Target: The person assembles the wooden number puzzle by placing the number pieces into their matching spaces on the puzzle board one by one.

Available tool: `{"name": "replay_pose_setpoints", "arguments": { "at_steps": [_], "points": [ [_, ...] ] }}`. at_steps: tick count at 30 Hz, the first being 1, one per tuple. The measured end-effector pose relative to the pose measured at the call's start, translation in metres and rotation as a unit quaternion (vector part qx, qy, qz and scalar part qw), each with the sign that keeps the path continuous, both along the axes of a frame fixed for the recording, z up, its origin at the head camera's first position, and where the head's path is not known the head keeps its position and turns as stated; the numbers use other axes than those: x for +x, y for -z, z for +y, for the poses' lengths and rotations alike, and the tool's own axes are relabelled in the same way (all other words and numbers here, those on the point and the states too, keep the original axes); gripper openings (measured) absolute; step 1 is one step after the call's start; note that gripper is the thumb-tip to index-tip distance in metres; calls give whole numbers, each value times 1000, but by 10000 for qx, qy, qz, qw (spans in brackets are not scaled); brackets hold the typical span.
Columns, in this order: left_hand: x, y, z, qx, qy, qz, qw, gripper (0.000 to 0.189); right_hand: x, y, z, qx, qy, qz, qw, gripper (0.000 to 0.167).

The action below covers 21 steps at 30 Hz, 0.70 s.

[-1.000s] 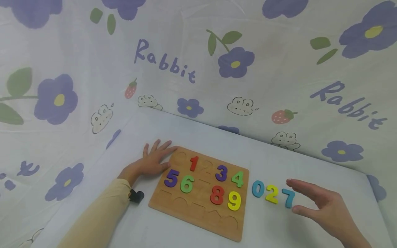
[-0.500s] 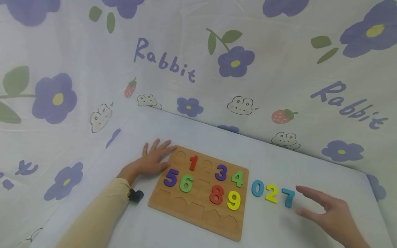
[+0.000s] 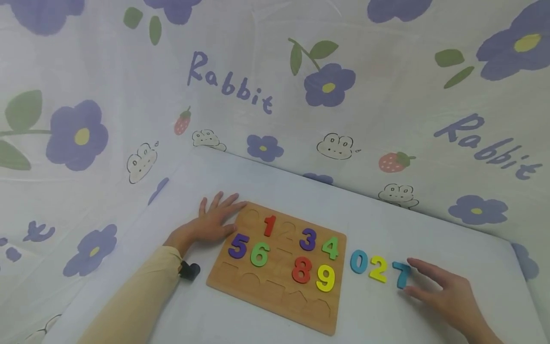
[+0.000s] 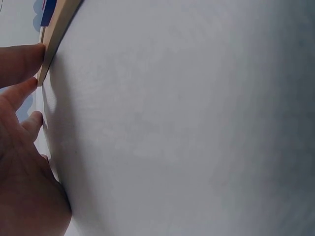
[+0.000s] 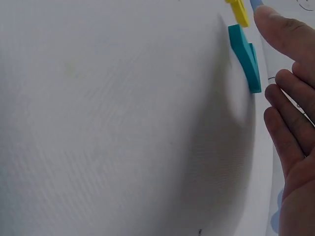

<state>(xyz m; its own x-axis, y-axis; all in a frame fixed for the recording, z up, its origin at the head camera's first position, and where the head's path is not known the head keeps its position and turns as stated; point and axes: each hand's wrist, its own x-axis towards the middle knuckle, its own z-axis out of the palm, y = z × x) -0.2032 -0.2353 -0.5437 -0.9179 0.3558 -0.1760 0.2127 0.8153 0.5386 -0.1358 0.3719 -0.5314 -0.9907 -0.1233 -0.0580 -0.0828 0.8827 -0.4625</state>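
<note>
Head view: left hand [image 3: 210, 222], fingers spread, touches edge of wooden board [image 3: 279, 298] bearing coloured numerals [image 3: 302, 270]. Right hand [image 3: 449, 294], thumb and index parted, at blue 7 [image 3: 402, 274] on white table [image 3: 374, 315]; contact cannot be told. Blue 0 [image 3: 353, 263] and yellow 2 [image 3: 379, 271] lie between board and 7.

Left wrist view: thumb and fingertip at board edge.

Right wrist view: 7 just beside right hand, unpinched.
</note>
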Motion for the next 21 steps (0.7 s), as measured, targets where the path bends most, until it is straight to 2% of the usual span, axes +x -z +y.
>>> {"name": "replay_pose_setpoints", "arguments": {
  "at_steps": [5,16,21],
  "points": [
    [-1,1,0,-33,7,-14,10000,71,-1,5,-3,-74,90,-281,9995,88],
    [-1,3,-1,-46,7,27,10000,71,1,14,-6,183,93,352,9992,77],
    [0,2,0,16,-3,86,10000,70,2,17,-8,97,280,323,9990,76]
  ]
}}
